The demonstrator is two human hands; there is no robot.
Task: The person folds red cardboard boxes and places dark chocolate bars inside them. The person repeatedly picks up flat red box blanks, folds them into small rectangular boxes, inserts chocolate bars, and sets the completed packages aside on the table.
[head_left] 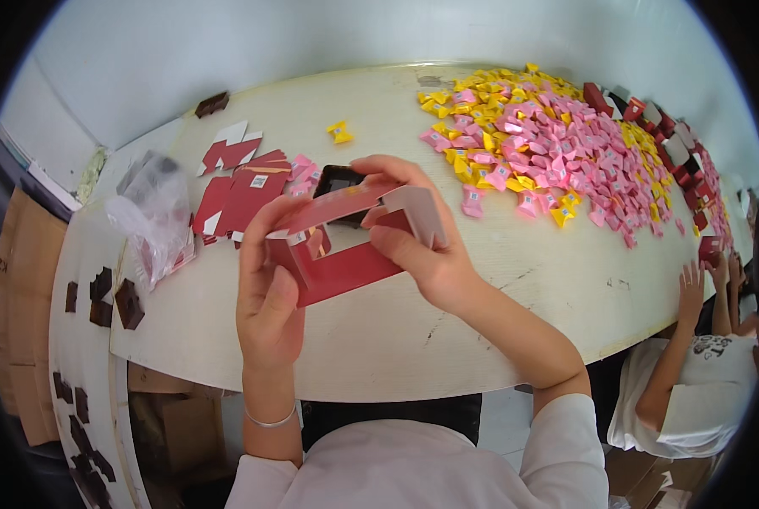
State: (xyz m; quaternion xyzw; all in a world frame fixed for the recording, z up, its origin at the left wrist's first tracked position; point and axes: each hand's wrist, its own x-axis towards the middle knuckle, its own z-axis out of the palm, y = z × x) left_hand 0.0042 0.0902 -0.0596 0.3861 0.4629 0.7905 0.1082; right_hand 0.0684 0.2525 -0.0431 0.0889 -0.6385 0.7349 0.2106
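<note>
Between my two hands, above the table, is a red cardboard box [354,273] with a cut-out window and its white-lined end flaps standing up. My left hand [271,299] grips its left end, thumb at the near side. Around the right end my right hand [427,248] is closed, with the thumb on the red panel near the window. Just behind the box a dark brown plastic tray [336,177] rests on the table, partly hidden by the box and my right fingers. Several pink wrapped packets [301,173] lie left of that tray.
Flat red box blanks [245,200] are stacked to the left beside a clear plastic bag [156,223]. A heap of pink and yellow packets [557,140] covers the right. One yellow packet [340,132] lies apart. Brown trays [129,304] sit at left. A co-worker [691,382] sits at right.
</note>
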